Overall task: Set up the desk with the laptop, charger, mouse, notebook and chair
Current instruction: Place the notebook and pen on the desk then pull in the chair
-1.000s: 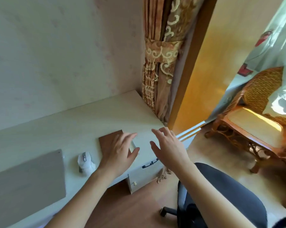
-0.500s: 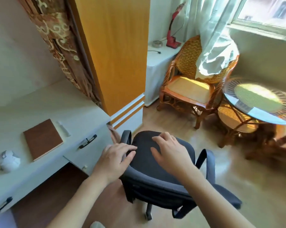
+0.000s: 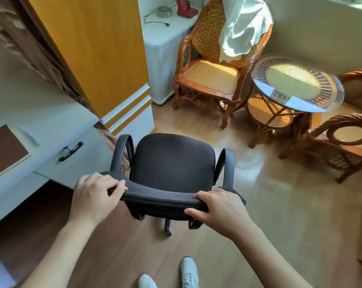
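A black office chair [image 3: 172, 163] with armrests stands on the wood floor in front of me, its seat facing away. My left hand [image 3: 94, 194] grips the left end of the backrest's top edge. My right hand [image 3: 219, 208] grips its right end. The pale desk [image 3: 30, 113] runs along the left, with a brown notebook [image 3: 3, 150] lying at its front edge. The laptop, mouse and charger are out of view.
A desk drawer with a black handle [image 3: 71, 151] faces the chair's left armrest. An orange wardrobe [image 3: 97, 48] stands behind the desk. Wicker chairs [image 3: 213, 77] and a round glass table [image 3: 296, 84] fill the right side. My white shoes [image 3: 188, 271] show at the bottom.
My view has swung right, from the desk to the chair. Both hands left the desktop, reached over the chair's seat and now clasp the top of its backrest.
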